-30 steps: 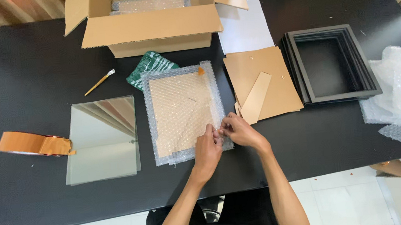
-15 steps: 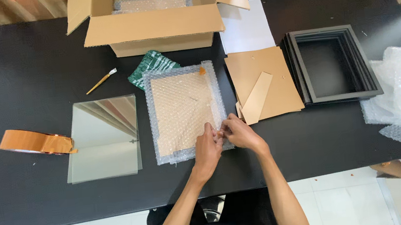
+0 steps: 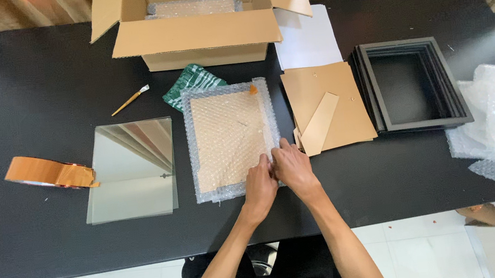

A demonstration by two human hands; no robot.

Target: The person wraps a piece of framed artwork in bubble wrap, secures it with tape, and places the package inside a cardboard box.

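Two hands, left hand and right hand, pinched the bubble-wrapped panel at its corner, open cardboard box held another bubble-wrapped piece, black frames stacked well apart.

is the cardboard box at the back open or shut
Open: the cardboard box has its flaps spread outward, and a bubble-wrapped item shows inside.

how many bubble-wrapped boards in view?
2: one bubble-wrapped board on the table under both hands, one wrapped board inside the open box. More may lie hidden beneath it.
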